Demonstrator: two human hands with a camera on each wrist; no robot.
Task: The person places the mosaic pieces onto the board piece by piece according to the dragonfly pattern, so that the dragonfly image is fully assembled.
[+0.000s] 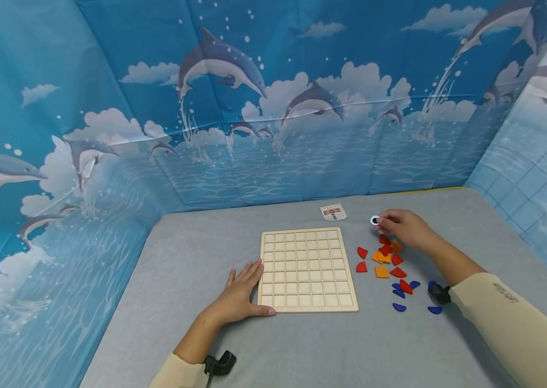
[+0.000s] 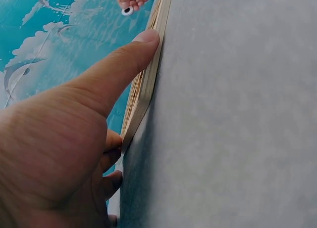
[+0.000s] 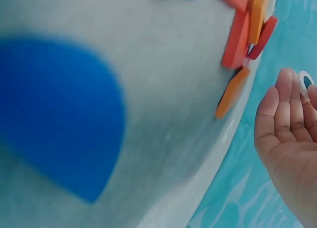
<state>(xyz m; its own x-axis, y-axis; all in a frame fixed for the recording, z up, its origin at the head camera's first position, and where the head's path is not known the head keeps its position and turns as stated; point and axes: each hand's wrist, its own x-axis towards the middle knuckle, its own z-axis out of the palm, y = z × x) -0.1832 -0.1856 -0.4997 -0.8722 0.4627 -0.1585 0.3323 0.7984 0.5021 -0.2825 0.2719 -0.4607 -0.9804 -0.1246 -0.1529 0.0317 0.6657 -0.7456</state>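
My right hand (image 1: 405,226) pinches a small round white eye piece (image 1: 374,220) with a dark centre between thumb and fingers. It is above the far end of the loose pieces; in the right wrist view the eye piece (image 3: 306,83) is partly cut off by the frame edge. Fairly straight fingers of my left hand (image 1: 241,295) rest along the left edge of a wooden grid board (image 1: 307,270), its thumb against the near left corner. The left wrist view shows that thumb on the board's side (image 2: 143,92). The board's square cells hold no pieces.
Right of the board lie several red wedges (image 1: 362,252), orange squares (image 1: 382,272) and blue rounded pieces (image 1: 399,307), some overlapping. A small printed pattern card (image 1: 333,212) lies behind the board. Dolphin-print curtains (image 1: 273,161) stand around the grey table (image 1: 195,242).
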